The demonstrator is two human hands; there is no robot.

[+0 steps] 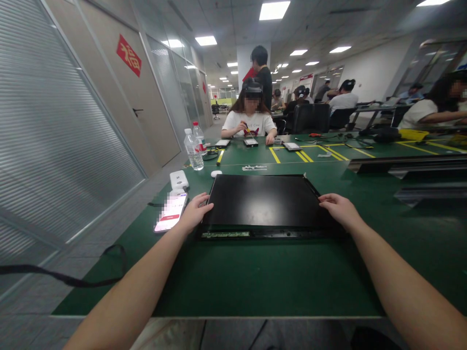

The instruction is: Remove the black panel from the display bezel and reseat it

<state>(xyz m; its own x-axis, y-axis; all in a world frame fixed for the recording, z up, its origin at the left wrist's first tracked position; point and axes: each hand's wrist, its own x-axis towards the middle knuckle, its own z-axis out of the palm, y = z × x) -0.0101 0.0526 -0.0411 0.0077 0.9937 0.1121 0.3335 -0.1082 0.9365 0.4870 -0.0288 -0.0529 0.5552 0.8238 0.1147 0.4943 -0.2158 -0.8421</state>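
Observation:
A large flat black panel (266, 201) lies on the green table mat (255, 272) in front of me, with a thin strip of circuit board along its near edge. My left hand (195, 211) grips the panel's left edge, fingers curled around it. My right hand (339, 208) holds the right edge the same way. Both forearms reach in from the bottom of the view.
A phone (171, 218) with a lit screen lies left of the panel, a white box (178, 180) behind it. Two water bottles (193, 148) stand further back. Metal frame parts (419, 165) lie at the right. A person (250, 116) works at the table's far side; others sit beyond.

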